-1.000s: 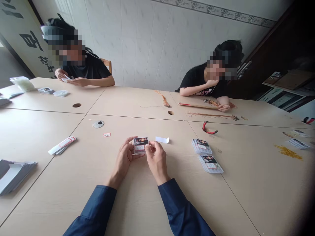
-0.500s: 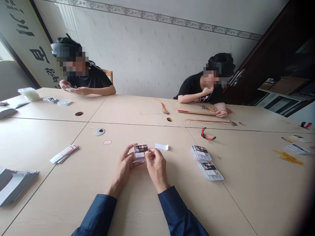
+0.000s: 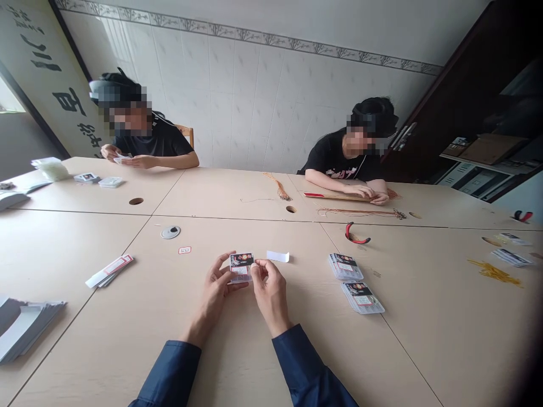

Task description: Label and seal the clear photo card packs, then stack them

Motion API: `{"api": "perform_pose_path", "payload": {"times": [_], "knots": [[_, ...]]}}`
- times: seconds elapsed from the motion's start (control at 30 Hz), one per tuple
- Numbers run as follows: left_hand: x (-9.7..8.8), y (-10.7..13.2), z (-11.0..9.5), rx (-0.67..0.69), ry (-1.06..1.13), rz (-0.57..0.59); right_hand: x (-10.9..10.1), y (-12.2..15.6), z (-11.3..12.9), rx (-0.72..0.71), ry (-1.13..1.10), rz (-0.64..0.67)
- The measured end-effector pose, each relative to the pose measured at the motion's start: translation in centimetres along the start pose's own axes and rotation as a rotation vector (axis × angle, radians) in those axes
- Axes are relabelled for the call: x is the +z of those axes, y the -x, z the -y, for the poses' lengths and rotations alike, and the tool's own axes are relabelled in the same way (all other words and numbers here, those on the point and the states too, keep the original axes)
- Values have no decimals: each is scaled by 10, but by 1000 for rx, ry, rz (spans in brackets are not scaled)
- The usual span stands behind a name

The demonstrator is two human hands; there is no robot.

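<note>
Case, quantity one, clear plastic with a black header label: held between both hands over the table. Left hand: clamped on the case's left side. Right hand: thumb and fingertips pinched on its right edge. One white paper strip lies just beyond the right hand. Two case stacks lie rightward; one small red-bordered label lies leftward. Two co-workers sit opposite.
</note>
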State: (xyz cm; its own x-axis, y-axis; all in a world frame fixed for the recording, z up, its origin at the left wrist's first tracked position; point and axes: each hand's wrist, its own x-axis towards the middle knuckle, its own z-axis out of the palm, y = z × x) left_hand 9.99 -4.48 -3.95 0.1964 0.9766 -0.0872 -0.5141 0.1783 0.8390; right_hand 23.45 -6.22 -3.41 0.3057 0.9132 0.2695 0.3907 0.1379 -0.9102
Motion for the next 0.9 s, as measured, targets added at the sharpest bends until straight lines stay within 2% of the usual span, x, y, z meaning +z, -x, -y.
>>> {"api": "perform_pose_path", "payload": {"times": [0.9], "knots": [[3,5,-5,-8,-65,31,-1,-2,2,81,-60,35]]}}
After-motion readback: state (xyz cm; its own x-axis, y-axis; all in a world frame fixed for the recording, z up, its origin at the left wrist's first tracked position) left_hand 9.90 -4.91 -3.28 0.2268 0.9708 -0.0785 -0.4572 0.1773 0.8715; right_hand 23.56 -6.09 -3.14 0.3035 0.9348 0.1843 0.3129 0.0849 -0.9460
